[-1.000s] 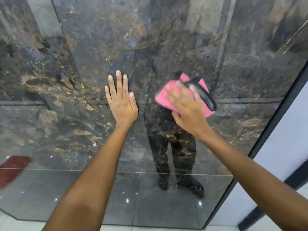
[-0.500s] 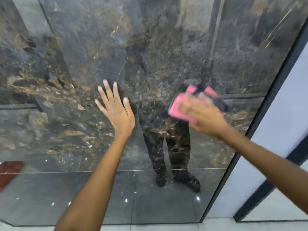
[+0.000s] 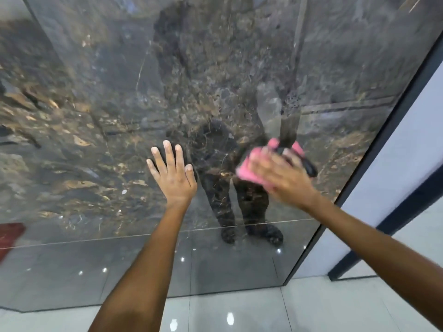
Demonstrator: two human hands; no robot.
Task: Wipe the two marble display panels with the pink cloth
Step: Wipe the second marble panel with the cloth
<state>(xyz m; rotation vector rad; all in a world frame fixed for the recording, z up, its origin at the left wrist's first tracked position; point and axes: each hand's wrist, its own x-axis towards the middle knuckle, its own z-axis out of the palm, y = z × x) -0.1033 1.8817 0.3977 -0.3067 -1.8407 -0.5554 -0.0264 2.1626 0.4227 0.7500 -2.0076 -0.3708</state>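
1. Right hand (image 3: pixel 282 178) presses the pink cloth (image 3: pixel 249 166) flat against the marble panel (image 3: pixel 100 130), fingers spread over it rather than curled round it; the hand is blurred, so the exact finger lie is hard to read.
2. A black strip or handle (image 3: pixel 308 167) shows at the cloth's upper right edge, beside the fingertips. What it is cannot be told.
3. Left hand (image 3: pixel 173 173) lies flat on the panel with fingers straight and slightly apart, holding nothing, just left of the cloth.
4. Change: over the last second the cloth has swept down and to the right across the panel, from about mid-height toward the dark frame (image 3: pixel 374 149) at the panel's right edge. The left hand has also shifted lower, following the stroke.
5. Meaning: wiping is under way on this panel, and the stroke is covering its lower right part. I judge the lowest band near the floor (image 3: pixel 299 307) not yet reached.
6. Only one panel can be made out with certainty here, so the second probably remains to be done.
7. Cloth to hand: it sits under the right palm and fingers, sticking out on the left and top sides, touching the marble.
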